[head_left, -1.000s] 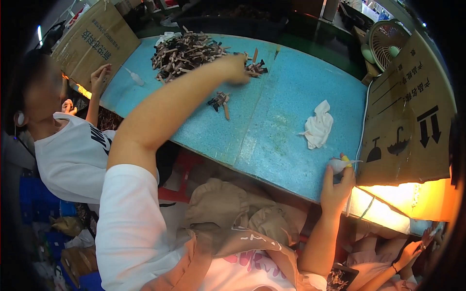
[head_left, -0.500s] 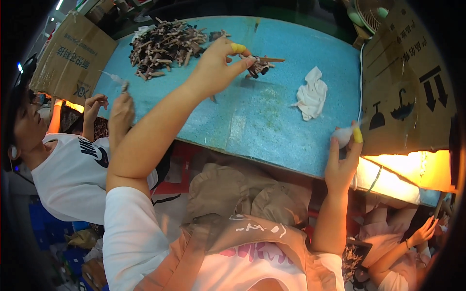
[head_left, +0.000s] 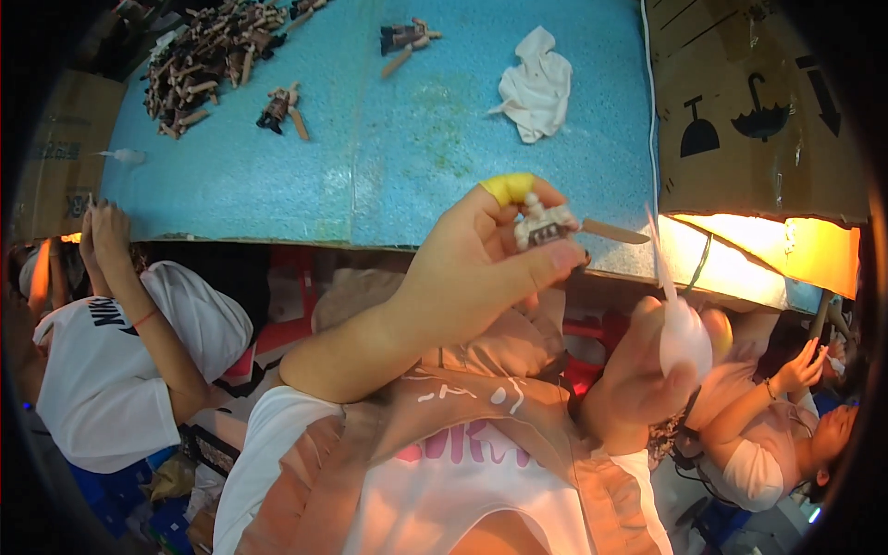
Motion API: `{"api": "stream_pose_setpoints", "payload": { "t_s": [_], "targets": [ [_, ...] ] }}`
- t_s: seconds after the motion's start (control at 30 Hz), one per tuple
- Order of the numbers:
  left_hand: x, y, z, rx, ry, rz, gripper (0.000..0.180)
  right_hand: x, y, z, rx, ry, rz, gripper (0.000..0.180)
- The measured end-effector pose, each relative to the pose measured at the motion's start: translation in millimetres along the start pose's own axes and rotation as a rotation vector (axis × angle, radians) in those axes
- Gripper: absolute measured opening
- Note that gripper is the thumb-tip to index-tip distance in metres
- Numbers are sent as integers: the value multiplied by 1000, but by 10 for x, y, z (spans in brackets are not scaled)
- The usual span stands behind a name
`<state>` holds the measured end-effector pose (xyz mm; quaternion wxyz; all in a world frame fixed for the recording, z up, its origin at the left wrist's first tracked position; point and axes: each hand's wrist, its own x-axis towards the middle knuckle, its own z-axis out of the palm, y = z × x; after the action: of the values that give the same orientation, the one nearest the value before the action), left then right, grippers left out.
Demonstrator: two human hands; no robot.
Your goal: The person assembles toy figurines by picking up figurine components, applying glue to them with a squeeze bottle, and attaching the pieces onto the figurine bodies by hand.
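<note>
My left hand (head_left: 462, 264), with yellow tape round a finger, pinches a small figurine (head_left: 546, 225) above the table's front edge. A flat tan stick (head_left: 615, 232) juts from the figurine to the right. Lower and to the right, my right hand (head_left: 643, 384) is wrapped round a white squeeze bulb (head_left: 685, 338), its thin nozzle pointing up close to the stick. The two do not clearly touch. Single figurines lie on the blue table (head_left: 407, 176): one (head_left: 276, 109) near the pile and another (head_left: 407, 37) at the far middle.
A heap of figurines (head_left: 208, 69) covers the table's far left. A crumpled white cloth (head_left: 541, 88) lies far right of centre. Cardboard boxes (head_left: 758, 176) flank both sides, with bright light under the right one. Another squeeze bottle (head_left: 129, 156) is at left. People sit on either side.
My left hand has come back from the far middle toward me with a figurine. My right hand has drawn nearer, raising the bulb's nozzle. The view has shifted; the person at left has bent forward.
</note>
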<state>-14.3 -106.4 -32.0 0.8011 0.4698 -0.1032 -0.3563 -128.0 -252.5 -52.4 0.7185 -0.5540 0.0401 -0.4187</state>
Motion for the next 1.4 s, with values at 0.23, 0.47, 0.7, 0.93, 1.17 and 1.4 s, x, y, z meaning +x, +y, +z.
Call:
{"api": "stream_pose_setpoints", "payload": {
  "t_s": [0.23,0.47,0.7,0.93,1.17,1.4],
  "targets": [
    [-18,-98,-9,571,7,485,33,-142,-126,180,-272,-113,-491,22],
    [-43,-66,-2,618,27,653,31,-156,-142,178,-382,-195,-589,13],
    [-50,-64,-3,617,25,645,29,-177,-116,262,-347,-117,-598,8],
    [-53,-66,-4,611,37,671,29,-183,-146,267,-366,-160,-568,9],
    [-59,-64,-8,629,33,662,28,-175,-142,252,-382,-142,-602,9],
    [-71,-85,-12,646,25,665,29,-187,-164,209,-412,-231,-531,10]
  ]
}}
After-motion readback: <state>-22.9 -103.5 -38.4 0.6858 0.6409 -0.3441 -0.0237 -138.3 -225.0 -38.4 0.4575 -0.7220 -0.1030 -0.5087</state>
